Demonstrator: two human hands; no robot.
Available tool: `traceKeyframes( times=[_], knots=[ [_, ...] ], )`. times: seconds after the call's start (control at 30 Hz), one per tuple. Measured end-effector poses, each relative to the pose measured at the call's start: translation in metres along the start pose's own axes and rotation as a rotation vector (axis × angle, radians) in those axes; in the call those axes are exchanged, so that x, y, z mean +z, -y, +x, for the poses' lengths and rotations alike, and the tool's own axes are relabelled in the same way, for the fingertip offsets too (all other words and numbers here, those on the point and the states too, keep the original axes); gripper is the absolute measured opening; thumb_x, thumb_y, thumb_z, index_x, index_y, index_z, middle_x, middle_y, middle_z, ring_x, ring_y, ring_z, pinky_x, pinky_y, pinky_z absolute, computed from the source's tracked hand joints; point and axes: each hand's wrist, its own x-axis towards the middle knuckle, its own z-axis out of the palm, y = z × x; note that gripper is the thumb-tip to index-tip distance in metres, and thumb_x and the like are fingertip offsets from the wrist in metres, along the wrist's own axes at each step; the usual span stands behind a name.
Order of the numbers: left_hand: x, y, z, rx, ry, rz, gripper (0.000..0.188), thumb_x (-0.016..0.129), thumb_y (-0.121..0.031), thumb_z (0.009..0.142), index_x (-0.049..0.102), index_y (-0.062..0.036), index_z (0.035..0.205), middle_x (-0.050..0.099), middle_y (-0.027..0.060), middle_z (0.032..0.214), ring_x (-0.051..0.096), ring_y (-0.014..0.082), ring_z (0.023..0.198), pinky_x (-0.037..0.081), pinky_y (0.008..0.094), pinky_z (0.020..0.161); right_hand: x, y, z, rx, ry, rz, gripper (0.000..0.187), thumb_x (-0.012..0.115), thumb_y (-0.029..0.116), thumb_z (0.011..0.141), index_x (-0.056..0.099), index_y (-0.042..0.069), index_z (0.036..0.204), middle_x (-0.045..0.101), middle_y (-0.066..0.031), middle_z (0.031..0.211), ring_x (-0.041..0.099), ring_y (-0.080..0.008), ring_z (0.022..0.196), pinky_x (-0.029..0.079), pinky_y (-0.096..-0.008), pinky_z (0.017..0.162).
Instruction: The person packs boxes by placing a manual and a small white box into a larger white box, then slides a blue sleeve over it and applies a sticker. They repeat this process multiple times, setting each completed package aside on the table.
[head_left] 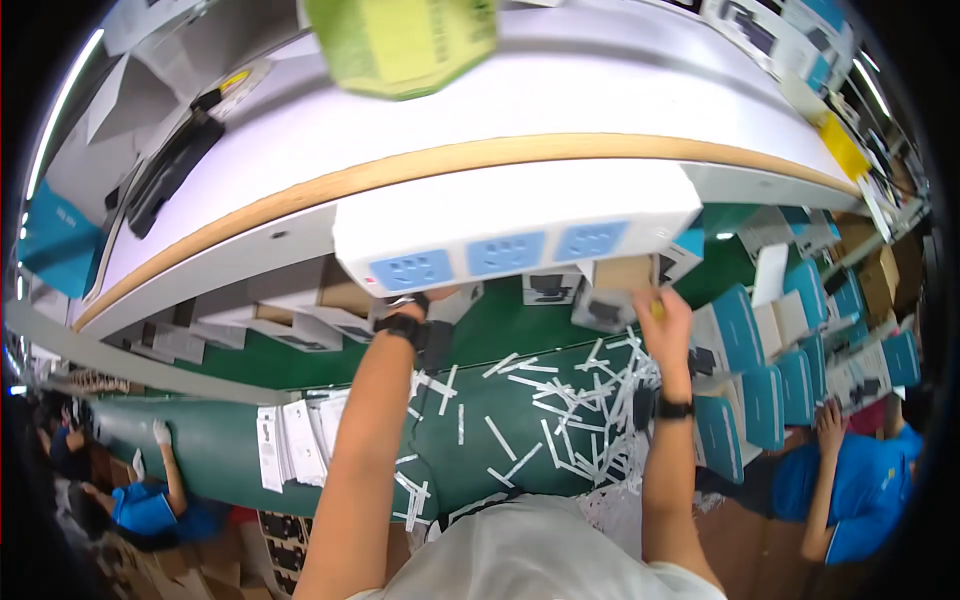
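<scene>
My left hand (436, 294) reaches under the shelf, mostly hidden behind a white power strip with blue socket panels (516, 252). Its fingers do not show. A dark object (434, 346) is beside that wrist, too blurred to name. My right hand (667, 322) is bent at the fingers around a small yellow thing (657, 309), whose kind I cannot make out. Just left of this hand stands a small carton (602, 308) with a brown cardboard part (624, 272) at its top. Both my wrists carry black bands.
Many white paper strips (575, 400) lie scattered over the green belt (450, 470). Folded white leaflets (290, 445) are stacked at left. Teal-and-white boxes (765, 405) stand at right. Overhead, a white shelf (600, 90) bears a green bag (405, 45). Co-workers in blue shirts (868, 485) sit on both sides.
</scene>
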Motion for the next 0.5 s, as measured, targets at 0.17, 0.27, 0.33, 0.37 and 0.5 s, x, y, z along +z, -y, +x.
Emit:
traceKeyframes(
  times=[0.17,0.27,0.33,0.37,0.5],
  knots=[
    [0.034,-0.075,0.001,-0.016,-0.293,-0.119,0.08,0.063,-0.058,0.082,0.054,-0.0041,0.139,0.05,0.0293,0.141,0.047,0.0442,0.132,0.024,0.0609,0.116,-0.046,0.034,-0.13,0.225,0.118,0.022,0.018,0.082,0.016,0.08,0.072,0.002,0.086,0.072,-0.0142,0.081,0.07,-0.0293,0.074,0.053,-0.0377,0.07],
    [0.031,-0.109,0.036,-0.099,-0.506,-0.111,0.074,0.063,-0.055,0.083,0.057,-0.0027,0.135,0.051,0.0312,0.137,0.045,0.0471,0.13,0.024,0.0643,0.114,-0.049,0.049,-0.175,0.62,0.217,0.469,0.019,0.076,0.014,0.09,0.065,0.0,0.098,0.065,-0.0074,0.077,0.057,-0.011,0.055,0.045,-0.0245,0.049],
    [0.038,-0.091,0.016,-0.092,-0.63,-0.11,0.071,0.064,-0.053,0.084,0.059,-0.0018,0.133,0.051,0.0325,0.134,0.044,0.0491,0.129,0.023,0.0666,0.113,-0.038,0.065,-0.184,0.62,0.224,0.563,0.014,0.072,0.012,0.094,0.062,0.003,0.099,0.061,-0.0006,0.074,0.049,-0.0052,0.049,0.038,-0.0211,0.044],
    [0.044,-0.081,0.011,-0.01,-0.743,-0.295,0.058,0.062,-0.041,0.089,0.06,-0.0009,0.131,0.051,0.0328,0.134,0.045,0.0496,0.128,0.025,0.0628,0.114,-0.033,0.074,-0.186,0.605,0.272,0.585,0.014,0.072,0.012,0.094,0.062,0.003,0.099,0.061,-0.0006,0.074,0.049,-0.0052,0.049,0.038,-0.0211,0.044],
    [0.054,-0.094,-0.112,0.126,-0.99,-0.523,0.036,0.068,-0.01,0.082,0.066,-0.0043,0.118,0.06,0.019,0.125,0.055,0.0396,0.121,0.044,0.0503,0.103,-0.017,0.09,-0.187,0.769,0.236,0.734,0.019,0.07,0.014,0.096,0.057,0.006,0.106,0.055,0.001,0.073,0.048,-0.0064,0.05,0.038,-0.0223,0.045]
  ],
)
